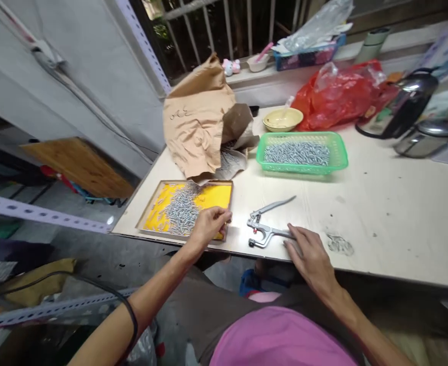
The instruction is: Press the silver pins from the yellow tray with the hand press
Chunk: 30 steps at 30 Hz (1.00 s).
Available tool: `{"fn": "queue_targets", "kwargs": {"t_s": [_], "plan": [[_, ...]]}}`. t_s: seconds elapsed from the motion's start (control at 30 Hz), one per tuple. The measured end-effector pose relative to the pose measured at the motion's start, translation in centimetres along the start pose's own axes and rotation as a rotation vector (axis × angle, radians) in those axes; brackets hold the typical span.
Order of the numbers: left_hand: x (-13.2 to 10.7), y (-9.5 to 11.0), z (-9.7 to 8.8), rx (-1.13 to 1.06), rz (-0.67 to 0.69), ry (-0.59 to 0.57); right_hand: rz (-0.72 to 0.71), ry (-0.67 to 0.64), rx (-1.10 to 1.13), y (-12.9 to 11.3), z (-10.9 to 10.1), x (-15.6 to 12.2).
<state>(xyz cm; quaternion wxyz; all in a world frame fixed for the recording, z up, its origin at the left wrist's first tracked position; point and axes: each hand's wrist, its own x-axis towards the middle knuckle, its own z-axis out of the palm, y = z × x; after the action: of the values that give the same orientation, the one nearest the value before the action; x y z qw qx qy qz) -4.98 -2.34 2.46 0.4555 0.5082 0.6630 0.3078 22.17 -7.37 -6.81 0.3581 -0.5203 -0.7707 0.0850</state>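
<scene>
My left hand (pixel 210 223) rests at the near right corner of a yellow-lined tray (pixel 219 194) that holds a heap of small silver screws (pixel 181 209); its fingers are curled together in a pinch, and what they hold is too small to make out. My right hand (pixel 310 254) lies on the pale table (pixel 380 213) with its fingers laid over the lower handle of a pair of metal pliers (pixel 266 223). The pliers lie flat between the two hands, jaws toward the tray.
A green plastic basket (pixel 338 157) full of silver screws stands behind the pliers. Crumpled brown paper bag (pixel 197 122), a yellow bowl (pixel 282 119), a red plastic bag (pixel 341 96) and a kettle (pixel 402 104) fill the back. The table's near edge runs just below my hands.
</scene>
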Motion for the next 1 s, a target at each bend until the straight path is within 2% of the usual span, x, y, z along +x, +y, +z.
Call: {"fn": "queue_targets", "kwargs": {"t_s": [0.07, 0.13, 0.23, 0.33, 0.47, 1.0], "plan": [[-1.1, 0.0, 2.7, -0.072, -0.074, -0.095, 0.035, -0.063, -0.045, 0.2, -0.2, 0.3], [-1.6, -0.4, 4.8, -0.067, -0.107, -0.14, 0.052, -0.118, -0.087, 0.3, -0.5, 0.6], [-1.1, -1.1, 6.3, 0.06, -0.114, -0.135, 0.054, -0.15, -0.12, 0.4, -0.8, 0.9], [-0.2, -1.5, 6.7, 0.206, -0.087, -0.125, 0.048, -0.139, -0.128, 0.5, -0.9, 1.1], [0.5, -1.5, 6.7, 0.281, -0.087, -0.151, 0.064, -0.13, -0.124, 0.4, -0.9, 1.1], [0.2, -0.2, 6.8, 0.246, -0.268, -0.223, 0.089, -0.111, -0.097, 0.3, -1.0, 1.1]]}}
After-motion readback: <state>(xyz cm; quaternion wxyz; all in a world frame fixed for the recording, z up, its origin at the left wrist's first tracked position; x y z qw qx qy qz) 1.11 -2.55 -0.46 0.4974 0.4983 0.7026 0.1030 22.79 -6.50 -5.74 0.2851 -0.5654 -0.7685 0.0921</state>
